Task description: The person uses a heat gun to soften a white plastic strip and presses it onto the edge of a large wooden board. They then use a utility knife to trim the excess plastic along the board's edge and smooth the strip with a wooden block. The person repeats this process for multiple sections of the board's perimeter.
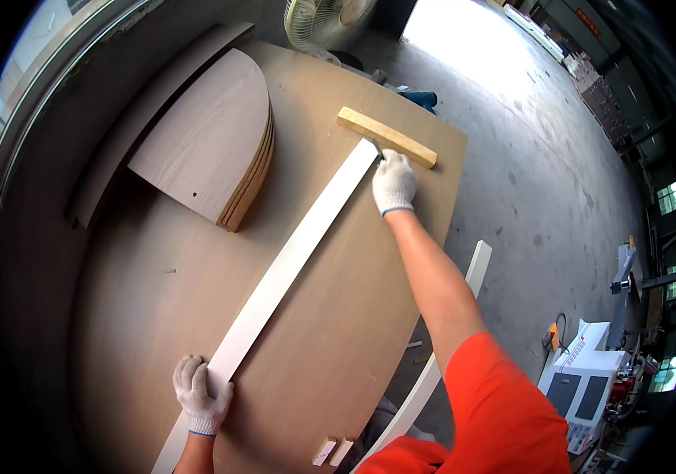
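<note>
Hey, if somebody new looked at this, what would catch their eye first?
Probably the long white strip running diagonally across the brown table, with the gloved left hand on its near part and the gloved right hand at its far end. The bright orange-red sleeve at lower right stands out next, then the stack of curved-edged panels at upper left.

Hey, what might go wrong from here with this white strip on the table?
The left hand steadies the white strip well away from its far end, so that end might swing. The small dark tool apparently in the right hand might slip and scratch it. The right forearm could also bump the second white strip.
</note>
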{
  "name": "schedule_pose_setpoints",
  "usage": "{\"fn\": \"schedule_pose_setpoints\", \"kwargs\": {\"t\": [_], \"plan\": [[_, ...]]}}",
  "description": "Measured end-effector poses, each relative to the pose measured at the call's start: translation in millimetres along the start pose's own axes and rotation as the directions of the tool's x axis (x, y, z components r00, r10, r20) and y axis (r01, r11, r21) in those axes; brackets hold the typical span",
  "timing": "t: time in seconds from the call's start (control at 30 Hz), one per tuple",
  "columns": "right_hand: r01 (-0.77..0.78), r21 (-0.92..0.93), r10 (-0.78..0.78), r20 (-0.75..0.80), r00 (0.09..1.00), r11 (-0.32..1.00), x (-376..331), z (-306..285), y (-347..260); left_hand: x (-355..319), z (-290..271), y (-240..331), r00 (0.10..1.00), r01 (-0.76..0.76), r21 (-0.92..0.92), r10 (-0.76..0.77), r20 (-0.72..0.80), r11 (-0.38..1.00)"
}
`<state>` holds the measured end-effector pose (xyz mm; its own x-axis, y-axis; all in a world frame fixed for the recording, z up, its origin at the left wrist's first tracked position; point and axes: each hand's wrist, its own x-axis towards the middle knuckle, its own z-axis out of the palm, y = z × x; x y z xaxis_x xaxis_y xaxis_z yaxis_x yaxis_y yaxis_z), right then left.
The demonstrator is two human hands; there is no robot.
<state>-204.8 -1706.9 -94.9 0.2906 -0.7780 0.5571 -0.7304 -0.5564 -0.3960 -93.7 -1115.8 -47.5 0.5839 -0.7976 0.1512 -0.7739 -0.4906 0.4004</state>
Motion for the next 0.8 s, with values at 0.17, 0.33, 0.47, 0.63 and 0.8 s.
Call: {"fn": "schedule_pose_setpoints", "kwargs": {"t": [0.17, 0.33, 0.47, 0.63, 0.8], "plan": [[0.070, -0.096, -0.060, 0.106, 0.993, 0.993, 40.9, 24.7, 13.0, -1.8, 0.4, 0.0, 1.000, 0.005, -0.007, -0.005, -0.008, 1.000], [0.229, -0.087, -0.213, 0.161, 0.964, 0.970, -1.5, 11.5, 2.5, -1.1, -1.2, 1.4, 1.000, -0.010, -0.010, 0.010, -0.018, 1.000], [0.461, 0.122, -0.476, 0.180, 0.861, 0.879, -42.8, -18.9, -19.2, -7.6, -0.7, -0.1, 1.000, 0.006, -0.001, -0.006, -0.030, 1.000], [0.153, -0.172, -0.140, 0.088, 0.986, 0.973, 31.8, 14.7, 19.8, -0.4, -2.0, 0.3, 1.000, -0.012, -0.012, 0.012, -0.010, 1.000], [0.203, -0.162, -0.178, 0.154, 0.972, 0.966, 1.2, 8.0, -1.9, -0.2, -1.7, 1.5, 1.000, -0.013, -0.025, 0.012, -0.026, 1.000]]}}
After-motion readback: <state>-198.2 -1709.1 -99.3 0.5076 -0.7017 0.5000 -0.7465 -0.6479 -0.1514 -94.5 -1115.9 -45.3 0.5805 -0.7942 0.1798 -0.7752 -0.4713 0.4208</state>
